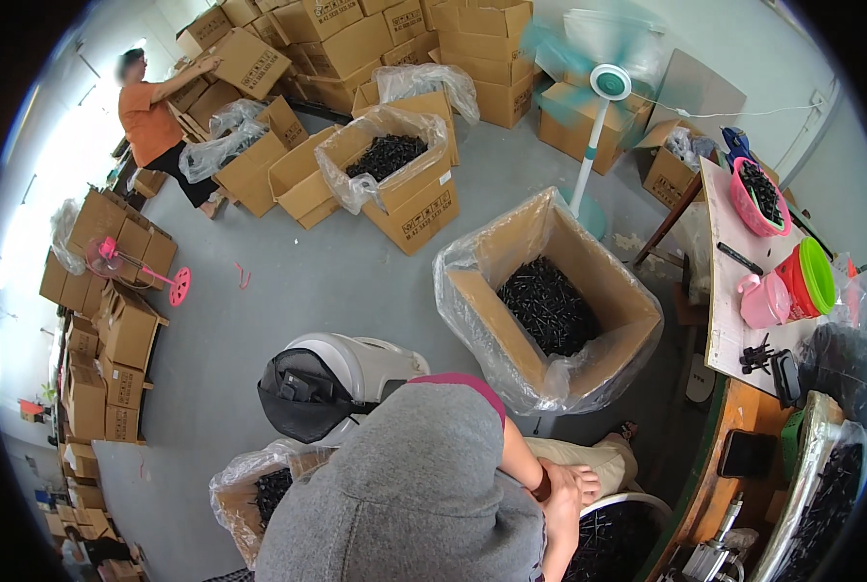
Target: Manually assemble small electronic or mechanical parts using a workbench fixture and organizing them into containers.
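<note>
My hands meet at the lower right of centre, close to my beige trouser leg point(559, 451). My left hand point(583, 478) lies loosely with its fingers a little apart, and no object shows in it. The forearm of my right hand point(557, 506) comes up from below and crosses it at the wrist; the fingers of that hand are mostly hidden. Just below them stands a round pale-rimmed tub point(613, 538) full of small black parts. Ahead is a large plastic-lined carton point(482, 315) with many black parts point(548, 306) inside.
On the right, a worktable point(729, 335) bears a pink basket point(761, 199), a pink mug point(763, 299), a red-and-green bucket point(810, 276) and a phone point(747, 453). A fan point(593, 145) stands beyond the carton. A person in orange point(150, 121) handles a box point(249, 63) at back left.
</note>
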Available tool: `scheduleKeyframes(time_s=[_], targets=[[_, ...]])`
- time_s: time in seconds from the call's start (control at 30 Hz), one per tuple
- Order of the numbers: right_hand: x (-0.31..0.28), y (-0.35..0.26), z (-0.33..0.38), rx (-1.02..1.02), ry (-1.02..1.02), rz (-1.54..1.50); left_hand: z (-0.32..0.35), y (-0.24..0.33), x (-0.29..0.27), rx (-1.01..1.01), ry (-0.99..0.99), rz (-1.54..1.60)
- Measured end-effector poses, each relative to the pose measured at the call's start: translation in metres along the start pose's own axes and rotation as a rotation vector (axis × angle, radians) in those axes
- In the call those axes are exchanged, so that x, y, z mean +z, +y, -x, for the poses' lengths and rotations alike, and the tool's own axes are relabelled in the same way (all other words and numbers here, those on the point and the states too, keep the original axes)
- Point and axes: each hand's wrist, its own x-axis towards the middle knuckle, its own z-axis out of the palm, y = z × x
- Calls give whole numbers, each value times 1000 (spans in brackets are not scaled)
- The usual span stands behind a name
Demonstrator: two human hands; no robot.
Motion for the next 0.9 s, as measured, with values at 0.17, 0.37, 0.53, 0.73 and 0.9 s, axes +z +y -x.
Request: scheduleKeyframes(time_s=[0.17, 0.37, 0.53, 0.73, 0.9], targets=[[0, 5, -10, -40, -74, -69, -5, -2, 7, 8, 23, -27], [7, 12, -13, -61, -129, -150, -3, -11, 15, 38, 54, -70], [19, 11, -10, -111, -200, -284, 3, -34, 36, 99, 103, -179], [19, -19, -28, -111, -120, -503, -11, 2, -22, -16, 50, -63], [22, -46, -44, -369, 104, -407, -15, 14, -31, -94, 30, -81]])
